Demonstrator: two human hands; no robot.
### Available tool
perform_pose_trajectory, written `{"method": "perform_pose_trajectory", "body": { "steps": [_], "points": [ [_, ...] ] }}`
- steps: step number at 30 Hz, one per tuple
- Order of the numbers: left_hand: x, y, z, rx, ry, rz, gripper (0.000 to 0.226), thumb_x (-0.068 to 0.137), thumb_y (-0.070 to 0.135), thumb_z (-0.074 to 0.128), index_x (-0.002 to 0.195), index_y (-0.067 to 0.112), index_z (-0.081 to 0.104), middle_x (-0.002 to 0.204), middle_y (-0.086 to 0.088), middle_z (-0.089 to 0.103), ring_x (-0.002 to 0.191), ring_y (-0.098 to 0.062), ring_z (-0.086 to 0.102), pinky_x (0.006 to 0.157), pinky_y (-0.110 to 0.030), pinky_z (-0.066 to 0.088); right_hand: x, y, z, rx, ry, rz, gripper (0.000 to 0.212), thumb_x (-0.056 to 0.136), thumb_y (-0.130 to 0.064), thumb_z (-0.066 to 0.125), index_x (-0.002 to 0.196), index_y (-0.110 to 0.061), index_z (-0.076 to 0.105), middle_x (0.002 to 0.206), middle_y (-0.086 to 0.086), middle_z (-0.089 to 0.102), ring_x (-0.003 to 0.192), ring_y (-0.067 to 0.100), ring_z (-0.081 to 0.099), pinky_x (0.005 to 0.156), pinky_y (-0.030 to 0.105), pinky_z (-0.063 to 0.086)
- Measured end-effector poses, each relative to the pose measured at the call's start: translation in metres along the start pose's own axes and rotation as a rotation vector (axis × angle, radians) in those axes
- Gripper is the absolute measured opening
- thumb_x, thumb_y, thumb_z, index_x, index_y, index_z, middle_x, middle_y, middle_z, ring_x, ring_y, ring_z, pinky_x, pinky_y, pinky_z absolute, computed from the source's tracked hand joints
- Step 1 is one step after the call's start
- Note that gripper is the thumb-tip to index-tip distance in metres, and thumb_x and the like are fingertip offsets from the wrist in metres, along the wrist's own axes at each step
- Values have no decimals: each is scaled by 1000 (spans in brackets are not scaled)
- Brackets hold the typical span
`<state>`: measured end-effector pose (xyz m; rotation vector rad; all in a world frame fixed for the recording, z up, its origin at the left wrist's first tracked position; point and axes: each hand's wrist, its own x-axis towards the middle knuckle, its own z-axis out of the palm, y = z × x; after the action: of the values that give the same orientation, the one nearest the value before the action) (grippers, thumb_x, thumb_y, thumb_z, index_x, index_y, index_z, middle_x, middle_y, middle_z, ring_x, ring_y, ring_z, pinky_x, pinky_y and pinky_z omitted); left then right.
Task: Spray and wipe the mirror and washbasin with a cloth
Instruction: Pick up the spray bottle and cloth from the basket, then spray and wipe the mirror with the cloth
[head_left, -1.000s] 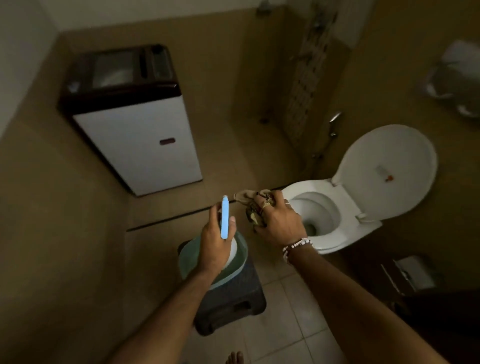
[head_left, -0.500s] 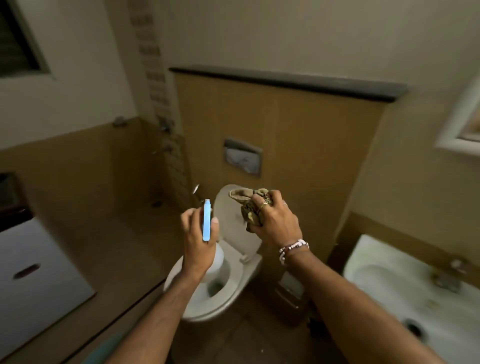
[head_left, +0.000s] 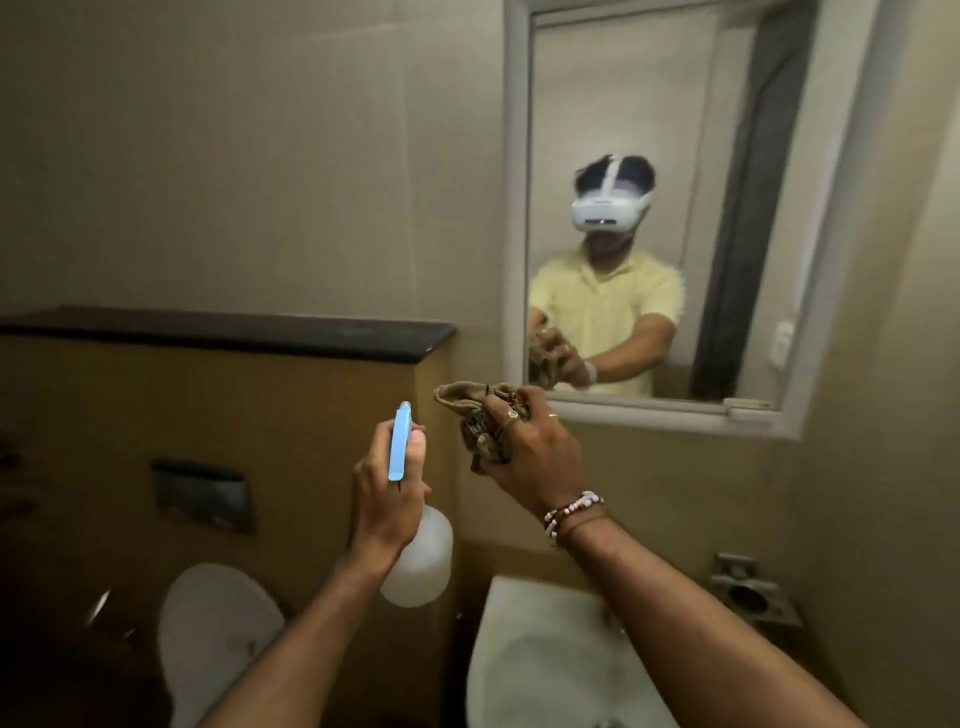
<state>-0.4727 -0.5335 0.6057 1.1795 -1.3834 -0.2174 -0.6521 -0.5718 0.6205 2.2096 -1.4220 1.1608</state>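
While neither surface looks sprayed or wiped yet, both tools are in hand. The left hand (head_left: 387, 501) wraps its fingers round the neck of the bottle (head_left: 415, 561), blue trigger head up, held out in front, left of the mirror (head_left: 623, 130). The right hand (head_left: 535, 457) clutches the bunched cloth (head_left: 475, 421) just below the mirror's lower left corner. The basin (head_left: 524, 670) lies near, below the right arm. The bottle seems light, stiff plastic, best held at the neck; the cloth is soft and limp, so keeping it wadded should give a firm wiping pad.
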Motion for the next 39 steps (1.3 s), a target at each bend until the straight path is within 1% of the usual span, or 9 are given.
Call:
{"method": "perform_pose_trajectory", "body": {
  "steps": [4, 8, 13, 16, 21, 26, 29, 32, 39],
  "points": [
    [48, 41, 50, -69, -13, 98, 38, 93, 54, 32, 104, 26, 56, 78, -2, 68, 50, -12, 67, 48, -45, 58, 28, 45, -34, -78, 126, 36, 66, 66, -40, 76, 127, -32, 52, 127, 7, 47, 89, 32, 61, 53, 39, 56],
    [92, 82, 80, -146, -32, 227, 17, 101, 39, 37, 104, 30, 51, 85, -7, 70, 52, -15, 67, 44, -36, 57, 61, 77, -63, -155, 269, 33, 64, 71, -35, 75, 129, -30, 49, 134, 10, 40, 107, 34, 56, 58, 41, 60],
    [135, 116, 93, -220, -46, 332, 61, 88, 57, 24, 105, 9, 60, 81, -16, 64, 58, -29, 64, 50, -46, 56, 97, 98, -96, -199, 397, 73, 79, 64, -37, 86, 131, -31, 45, 131, 9, 41, 96, 37, 61, 64, 42, 60],
    [150, 128, 94, -236, -41, 385, 61, 89, 55, 24, 105, 9, 59, 82, -17, 65, 59, -31, 65, 51, -47, 57, 108, 102, -109, -232, 459, 65, 76, 65, -34, 87, 130, -27, 48, 128, 9, 40, 89, 36, 63, 62, 40, 60],
    [164, 129, 99, -287, -64, 364, 48, 95, 46, 31, 107, 10, 60, 80, -15, 66, 56, -27, 66, 50, -45, 59, 116, 101, -112, -289, 486, 105, 74, 66, -37, 85, 129, -30, 46, 128, 11, 41, 87, 37, 63, 60, 42, 60],
    [163, 125, 101, -305, -91, 327, 40, 94, 45, 32, 102, 15, 58, 75, -13, 65, 57, -27, 67, 46, -31, 56, 117, 102, -106, -288, 498, 111, 74, 67, -35, 84, 130, -30, 46, 129, 11, 43, 88, 36, 62, 59, 44, 60],
    [170, 132, 102, -315, -67, 331, 36, 98, 43, 35, 97, 15, 58, 74, -11, 65, 57, -24, 67, 46, -31, 58, 125, 104, -111, -293, 526, 121, 74, 66, -36, 85, 129, -29, 47, 129, 11, 44, 87, 35, 63, 59, 40, 59],
    [178, 141, 102, -295, -32, 357, 28, 103, 37, 38, 93, 17, 56, 71, -6, 63, 55, -20, 67, 45, -20, 54, 134, 106, -120, -321, 545, 120, 72, 67, -39, 83, 129, -28, 49, 127, 12, 45, 86, 34, 63, 57, 37, 58],
    [182, 158, 105, -267, -32, 353, 28, 103, 36, 38, 93, 17, 56, 72, -7, 65, 58, -22, 68, 45, -21, 53, 144, 113, -118, -415, 524, 141, 69, 69, -38, 81, 130, -24, 53, 129, 12, 43, 99, 33, 57, 62, 41, 59]
  ]
}}
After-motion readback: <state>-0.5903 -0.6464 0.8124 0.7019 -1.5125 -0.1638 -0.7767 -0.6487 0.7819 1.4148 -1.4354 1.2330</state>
